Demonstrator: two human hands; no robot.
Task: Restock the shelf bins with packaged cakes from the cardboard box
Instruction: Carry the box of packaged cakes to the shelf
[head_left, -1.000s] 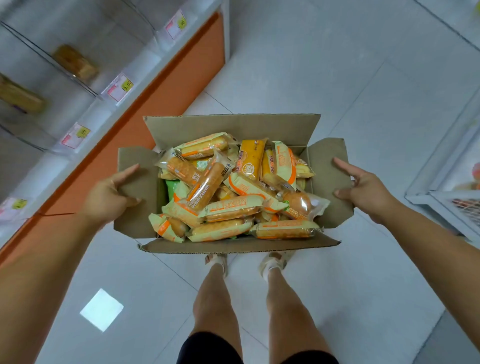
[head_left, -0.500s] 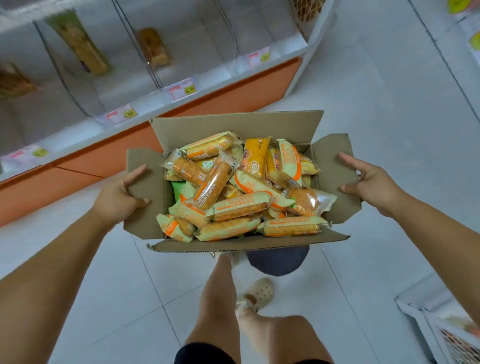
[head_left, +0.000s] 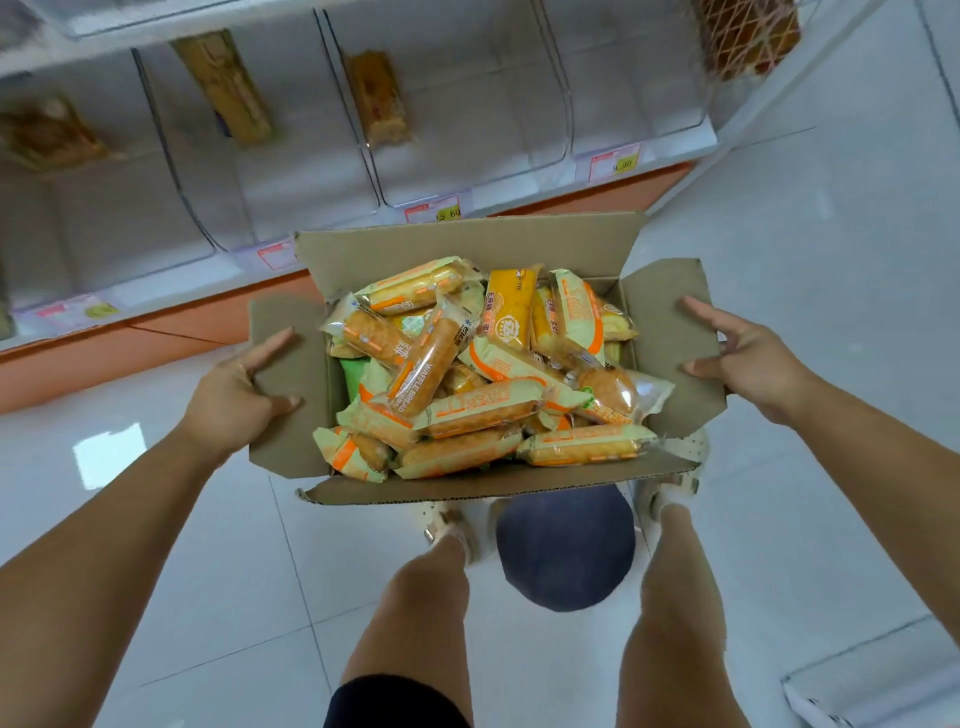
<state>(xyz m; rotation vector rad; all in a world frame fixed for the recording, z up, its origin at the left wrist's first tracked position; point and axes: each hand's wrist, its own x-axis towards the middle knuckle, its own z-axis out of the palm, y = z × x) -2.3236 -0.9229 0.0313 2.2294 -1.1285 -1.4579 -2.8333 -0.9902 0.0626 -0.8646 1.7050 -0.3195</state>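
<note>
Head view. We hold the cardboard box (head_left: 467, 249) above the floor (head_left: 810, 270) between both hands, with its four flaps folded open. Our left hand (head_left: 234, 400) grasps the left flap of the box: the thumb and index finger lie on the flap's upper surface, and the remaining fingers are hidden behind the cardboard. Our right hand (head_left: 753, 364) grasps the right flap in the same manner, with the thumb and index finger on top and the other fingers curled over the flap's outer edge.

The packaged cakes (head_left: 478, 410) fill the box in a loose heap, lying crosswise on one another. Most wrappers are pale green with orange bands. One at the back of the box is solid yellow, and one near the centre reads "WAFFLE BREAD".

Beyond the far flap of the box stand the shelf bins (head_left: 467, 130), a row of clear plastic compartments. The bin beyond the box's far left corner holds one wrapped item lying lengthwise. The bins farther left of the box each hold one item, too blurred to identify. Price tags (head_left: 434, 213) sit on the bin fronts, just beyond the far flap. An orange base strip (head_left: 156, 338) runs under the bins, left of the box. A net bag (head_left: 748, 31) hangs beyond the box's far right corner.

Below the near flap of the box we see our legs, light shoes (head_left: 447, 525) and, between them, a dark blue round object (head_left: 566, 551).
</note>
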